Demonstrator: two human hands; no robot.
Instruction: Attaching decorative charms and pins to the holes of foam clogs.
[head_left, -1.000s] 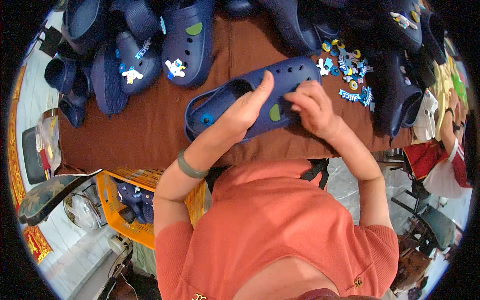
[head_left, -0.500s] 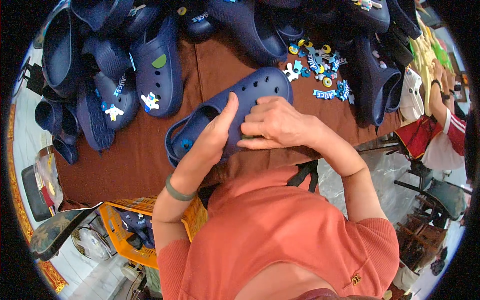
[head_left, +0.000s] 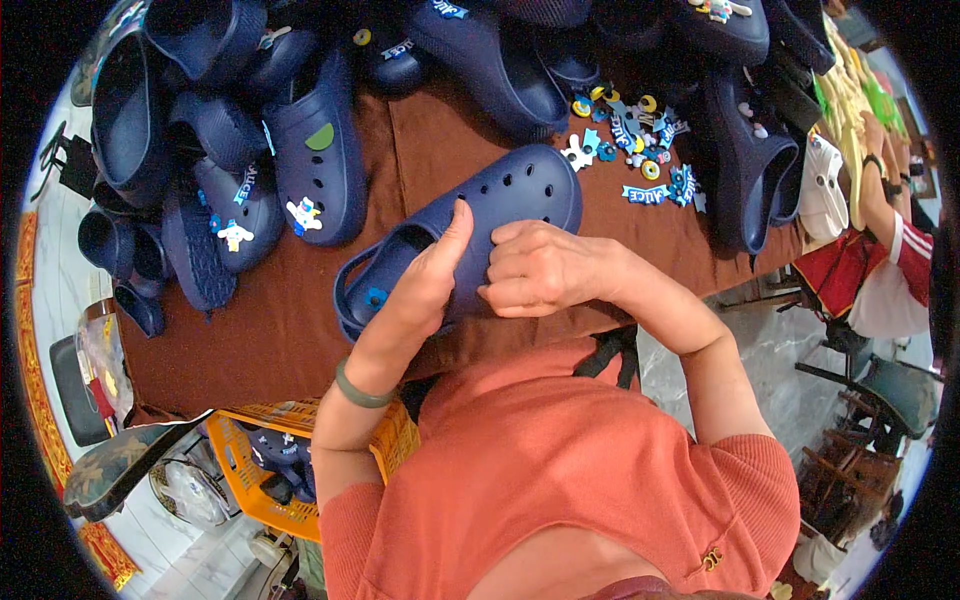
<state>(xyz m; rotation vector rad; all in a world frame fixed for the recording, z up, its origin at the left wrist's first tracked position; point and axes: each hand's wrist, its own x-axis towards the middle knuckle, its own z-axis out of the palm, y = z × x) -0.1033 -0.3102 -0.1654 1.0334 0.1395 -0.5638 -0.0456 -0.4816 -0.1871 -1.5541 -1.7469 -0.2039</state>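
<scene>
A navy foam clog (head_left: 545, 178) lies slantwise on the brown cloth in front of me, its rounded toe up to the right and its heel strap down to the left. My left hand (head_left: 432, 275) grips it near the foot opening, thumb on top and the fingers mostly hidden. On the clog's near side, my right hand (head_left: 545, 268) is closed with curled fingers; whatever they hold is hidden. Holes dot the clog's upper. Inside its heel shows a blue flower-shaped charm (head_left: 376, 297). Loose shoe charms (head_left: 650, 170) in blue, white and yellow lie beyond the toe.
Navy clogs (head_left: 318, 185) with charms crowd the table's left and far side. Another clog (head_left: 750, 165) and a white shoe (head_left: 823, 185) stand at the right. An orange crate (head_left: 235, 470) holding navy clogs sits below the left edge. Another person's arm (head_left: 878, 210) shows far right.
The right hand's fingers have curled in tighter, covering a small dark patch that showed between them. The clog has shifted only slightly, and the left hand keeps its grip.
</scene>
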